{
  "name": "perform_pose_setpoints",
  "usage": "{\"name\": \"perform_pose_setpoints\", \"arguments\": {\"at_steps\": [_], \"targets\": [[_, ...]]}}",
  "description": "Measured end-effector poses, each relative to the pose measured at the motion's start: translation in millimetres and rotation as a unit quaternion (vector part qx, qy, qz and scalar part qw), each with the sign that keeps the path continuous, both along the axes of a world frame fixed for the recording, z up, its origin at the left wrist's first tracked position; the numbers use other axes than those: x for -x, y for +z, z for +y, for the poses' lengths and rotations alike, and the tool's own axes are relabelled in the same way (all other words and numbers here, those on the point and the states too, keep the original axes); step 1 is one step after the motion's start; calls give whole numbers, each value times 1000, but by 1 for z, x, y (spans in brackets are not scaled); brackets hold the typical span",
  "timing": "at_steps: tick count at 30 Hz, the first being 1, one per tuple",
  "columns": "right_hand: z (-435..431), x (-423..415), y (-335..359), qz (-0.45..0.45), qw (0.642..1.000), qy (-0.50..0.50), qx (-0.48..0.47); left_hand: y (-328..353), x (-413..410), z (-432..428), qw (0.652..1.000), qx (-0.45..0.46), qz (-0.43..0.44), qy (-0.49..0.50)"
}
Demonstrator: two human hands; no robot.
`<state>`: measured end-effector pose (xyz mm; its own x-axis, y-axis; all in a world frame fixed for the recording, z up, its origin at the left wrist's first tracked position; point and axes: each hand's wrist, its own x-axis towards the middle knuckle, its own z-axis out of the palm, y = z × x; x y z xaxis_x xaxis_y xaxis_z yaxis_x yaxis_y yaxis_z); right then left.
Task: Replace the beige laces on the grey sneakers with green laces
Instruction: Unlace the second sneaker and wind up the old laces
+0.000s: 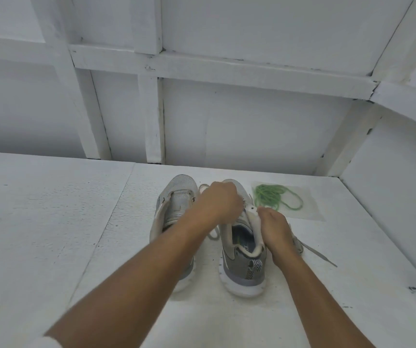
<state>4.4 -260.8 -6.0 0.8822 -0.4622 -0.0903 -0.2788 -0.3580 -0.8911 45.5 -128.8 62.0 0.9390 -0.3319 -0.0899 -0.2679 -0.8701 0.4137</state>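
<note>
Two grey sneakers stand side by side on the white table, heels toward me. The left sneaker (174,209) has no lace in its eyelets. Over the front of the right sneaker (243,262) my left hand (218,200) reaches with curled fingers, at the lace area, though what it grips is hidden. My right hand (276,228) holds the right sneaker's right collar edge near the top eyelets. A beige lace (312,249) trails on the table to the right of that shoe. The green laces (276,197) lie bundled on a clear plastic sheet behind the right sneaker.
The white table (51,222) ends at a white panelled wall behind the shoes. A white side wall (390,209) closes the right side, close to the green laces. A beige lace loop (213,234) shows between the two sneakers.
</note>
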Motion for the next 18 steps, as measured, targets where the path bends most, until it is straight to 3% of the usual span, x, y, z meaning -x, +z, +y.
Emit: {"name": "perform_pose_setpoints", "arguments": {"at_steps": [3,7,10,14,18], "targets": [[-4,-1,7,-17,998,30,59,-16,10,-9,997,54,24,47],[-8,-10,28,-67,984,50,154,-37,12,-11,988,114,-8,100],[-12,-27,43,-84,957,139,240,-48,9,-10,983,145,-21,114],[-14,-55,54,12,888,290,358,-60,10,-14,963,226,-25,147],[-5,-72,49,65,846,334,411,-66,10,-14,929,310,-15,200]]}}
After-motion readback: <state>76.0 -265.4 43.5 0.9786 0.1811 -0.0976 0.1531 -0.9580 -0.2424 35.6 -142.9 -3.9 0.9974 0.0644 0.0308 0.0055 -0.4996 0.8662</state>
